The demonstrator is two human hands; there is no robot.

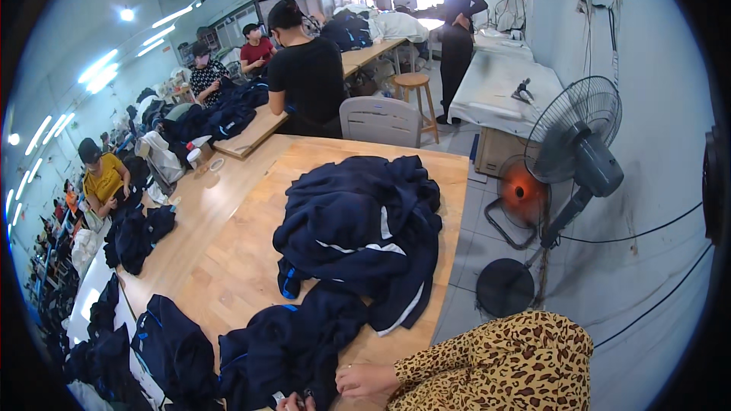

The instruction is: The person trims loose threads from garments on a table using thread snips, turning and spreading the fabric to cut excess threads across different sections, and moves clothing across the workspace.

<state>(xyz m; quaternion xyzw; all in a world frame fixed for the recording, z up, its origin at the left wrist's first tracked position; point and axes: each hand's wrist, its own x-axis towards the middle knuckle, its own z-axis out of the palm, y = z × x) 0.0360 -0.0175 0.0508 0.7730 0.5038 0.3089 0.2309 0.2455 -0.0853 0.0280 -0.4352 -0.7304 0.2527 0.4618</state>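
At the bottom edge of the head view, a navy garment (282, 346) with bright blue trim lies bunched on the wooden table. My left hand (295, 403) is mostly cut off by the frame; its fingertips pinch the garment's near edge beside a small white tag-like bit. From the lower right, in a leopard-print sleeve, comes my right arm. My right hand (371, 380), with a ring on one finger, has its fingers bent together on that garment's right edge. Farther back rises a large heap of navy garments (358, 209) with white stripes.
More dark garments (175, 350) lie at the left. A standing fan (582, 152) and an orange-lit fan (522, 192) stand right of the wooden table (228, 247). Beyond it are a grey chair (381, 120), a wooden stool (413, 91) and several people working over garments.
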